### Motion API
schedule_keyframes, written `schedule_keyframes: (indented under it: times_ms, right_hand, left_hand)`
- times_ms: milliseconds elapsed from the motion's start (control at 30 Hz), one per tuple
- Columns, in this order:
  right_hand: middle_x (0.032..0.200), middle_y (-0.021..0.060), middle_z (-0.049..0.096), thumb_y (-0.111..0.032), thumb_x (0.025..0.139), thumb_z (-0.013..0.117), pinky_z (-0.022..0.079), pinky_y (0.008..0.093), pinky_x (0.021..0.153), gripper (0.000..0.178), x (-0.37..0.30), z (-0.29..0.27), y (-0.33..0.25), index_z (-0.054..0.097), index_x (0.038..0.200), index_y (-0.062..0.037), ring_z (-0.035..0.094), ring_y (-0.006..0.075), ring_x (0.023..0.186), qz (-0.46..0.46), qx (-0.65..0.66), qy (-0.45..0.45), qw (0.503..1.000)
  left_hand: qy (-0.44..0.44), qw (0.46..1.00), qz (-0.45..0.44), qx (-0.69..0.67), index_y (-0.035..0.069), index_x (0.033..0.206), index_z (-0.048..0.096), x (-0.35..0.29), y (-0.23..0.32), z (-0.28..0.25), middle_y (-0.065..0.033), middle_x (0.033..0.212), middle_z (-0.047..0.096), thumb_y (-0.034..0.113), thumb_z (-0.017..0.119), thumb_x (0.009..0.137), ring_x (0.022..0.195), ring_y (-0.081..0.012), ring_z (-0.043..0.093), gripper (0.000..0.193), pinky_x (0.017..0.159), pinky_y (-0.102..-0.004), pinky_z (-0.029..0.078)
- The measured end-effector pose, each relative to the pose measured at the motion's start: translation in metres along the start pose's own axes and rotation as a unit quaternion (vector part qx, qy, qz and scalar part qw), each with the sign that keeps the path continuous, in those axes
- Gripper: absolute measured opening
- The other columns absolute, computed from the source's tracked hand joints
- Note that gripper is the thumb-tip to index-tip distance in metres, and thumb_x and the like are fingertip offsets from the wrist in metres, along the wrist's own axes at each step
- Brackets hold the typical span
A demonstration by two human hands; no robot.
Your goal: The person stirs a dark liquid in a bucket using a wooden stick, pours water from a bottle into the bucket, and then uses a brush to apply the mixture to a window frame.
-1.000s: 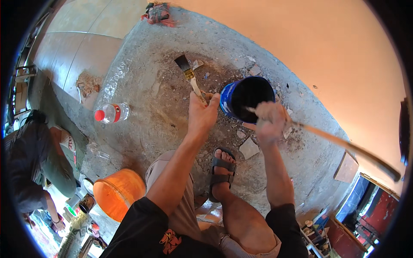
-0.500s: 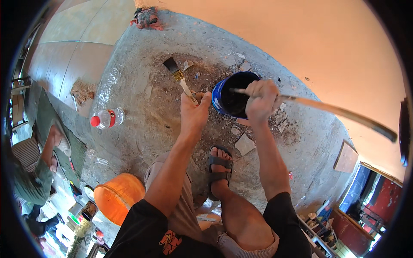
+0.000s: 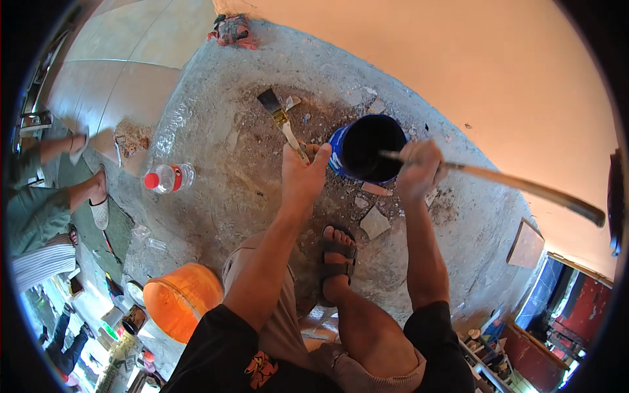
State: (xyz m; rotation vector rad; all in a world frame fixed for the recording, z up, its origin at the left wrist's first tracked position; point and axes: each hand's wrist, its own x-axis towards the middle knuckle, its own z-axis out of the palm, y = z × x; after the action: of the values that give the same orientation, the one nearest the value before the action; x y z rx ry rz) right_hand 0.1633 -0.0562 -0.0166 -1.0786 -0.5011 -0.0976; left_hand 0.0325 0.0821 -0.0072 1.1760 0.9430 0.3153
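Observation:
My left hand point(image 3: 303, 177) is closed around the pale handle of a paintbrush point(image 3: 283, 121), its dark bristles pointing away from me over the floor. Beside it stands a blue bucket point(image 3: 335, 152) with a dark inside. My right hand point(image 3: 419, 169) grips a long wooden stick point(image 3: 517, 187) at the bucket's right side. The stick's near tip shows over the bucket's opening, while its long end reaches out to the right past my fist. Whatever lies deep in the bucket is too dark to make out.
Rubble and broken tile pieces point(image 3: 375, 223) lie around the bucket. A red-capped plastic bottle point(image 3: 169, 179) and an orange bucket point(image 3: 183, 298) are on my left. An orange wall point(image 3: 458, 72) rises beyond the concrete floor. At the far left another person's legs point(image 3: 78, 190) show.
My right hand and the stick have shifted slightly right and down, uncovering more of the bucket's opening. My left hand still holds the paintbrush. The other person's legs have moved farther up the left side.

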Motion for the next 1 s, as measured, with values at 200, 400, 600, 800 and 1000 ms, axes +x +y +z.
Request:
schedule_keyframes:
  times_ms: [200, 400, 600, 800, 1000]
  right_hand:
    - [0.055, -0.0018, 0.032, -0.011, 0.101, 0.043, 0.026, 0.0284, 0.046, 0.038, -0.015, -0.001, -0.012, 0.032, 0.064, -0.0099, 0.029, 0.0086, 0.049, 0.005, -0.037, -0.066, 0.997]
    - [0.053, -0.0002, 0.026, -0.019, 0.103, 0.039, 0.027, 0.0324, 0.046, 0.041, -0.007, 0.006, -0.011, 0.032, 0.063, -0.0122, 0.025, 0.0109, 0.048, 0.069, 0.011, -0.093, 0.993]
    - [0.054, -0.0011, 0.028, -0.022, 0.103, 0.04, 0.025, 0.0332, 0.045, 0.041, -0.005, 0.002, -0.018, 0.03, 0.064, -0.0123, 0.024, 0.0108, 0.047, 0.044, -0.075, 0.038, 0.995]
    - [0.062, 0.0038, 0.042, 0.0, 0.093, 0.049, 0.032, 0.0314, 0.048, 0.028, -0.019, -0.021, 0.002, 0.039, 0.068, -0.0069, 0.036, 0.015, 0.049, -0.016, -0.17, -0.033, 0.985]
    - [0.055, 0.0001, 0.03, -0.013, 0.098, 0.042, 0.027, 0.0329, 0.051, 0.034, -0.007, -0.019, 0.006, 0.031, 0.066, -0.0112, 0.027, 0.0131, 0.051, 0.093, 0.072, -0.039, 0.992]
  left_hand:
    - [-0.017, 1.0, -0.014, -0.004, 0.004, 0.113, 0.044, -0.002, 0.003, 0.0, -0.0029, 0.094, 0.062, 0.023, 0.073, 0.091, 0.083, -0.0118, 0.056, 0.041, 0.074, -0.0295, 0.045]
    - [0.01, 1.0, 0.004, 0.008, 0.005, 0.11, 0.045, -0.002, 0.005, -0.002, -0.0022, 0.094, 0.061, 0.024, 0.073, 0.091, 0.083, -0.0107, 0.054, 0.039, 0.076, -0.0291, 0.044]
    - [-0.009, 1.0, 0.001, 0.006, 0.005, 0.108, 0.047, 0.002, 0.001, -0.005, -0.001, 0.09, 0.06, 0.023, 0.073, 0.091, 0.081, -0.0102, 0.053, 0.036, 0.073, -0.0281, 0.044]
    - [-0.013, 0.998, -0.004, 0.065, 0.005, 0.106, 0.049, 0.006, 0.0, -0.002, -0.0013, 0.087, 0.059, 0.025, 0.073, 0.091, 0.078, -0.0103, 0.053, 0.035, 0.072, -0.0283, 0.045]
    - [-0.002, 0.999, 0.012, 0.035, 0.003, 0.106, 0.05, 0.004, 0.0, 0.002, -0.0022, 0.088, 0.06, 0.024, 0.073, 0.091, 0.079, -0.0102, 0.053, 0.035, 0.071, -0.0281, 0.045]
